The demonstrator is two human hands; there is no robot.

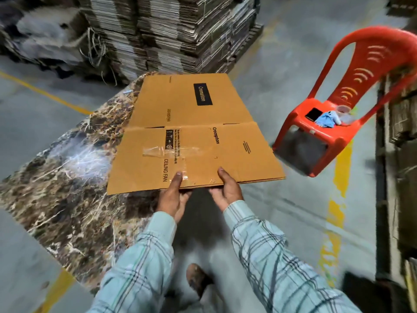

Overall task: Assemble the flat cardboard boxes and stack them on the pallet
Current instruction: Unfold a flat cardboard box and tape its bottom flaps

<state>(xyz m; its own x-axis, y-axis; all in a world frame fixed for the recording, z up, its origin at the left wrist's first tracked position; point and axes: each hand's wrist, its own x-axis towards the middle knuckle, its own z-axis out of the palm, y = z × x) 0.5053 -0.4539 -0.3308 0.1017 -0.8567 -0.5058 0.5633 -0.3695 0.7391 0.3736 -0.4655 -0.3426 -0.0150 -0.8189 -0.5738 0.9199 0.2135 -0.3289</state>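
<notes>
Two hands, the left hand [172, 195] and right hand [226, 190], pinch the near edge of a flat cardboard box [189, 136], thumbs on top, probably lifting it from the marble table [67, 181] for assembly.

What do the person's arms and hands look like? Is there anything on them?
Both arms wear long sleeves of a pale blue-green shirt with dark and white checked lines. The cuffs end at the wrists. The left hand and the right hand are bare: no gloves, and no rings or watch that I can see.
</notes>
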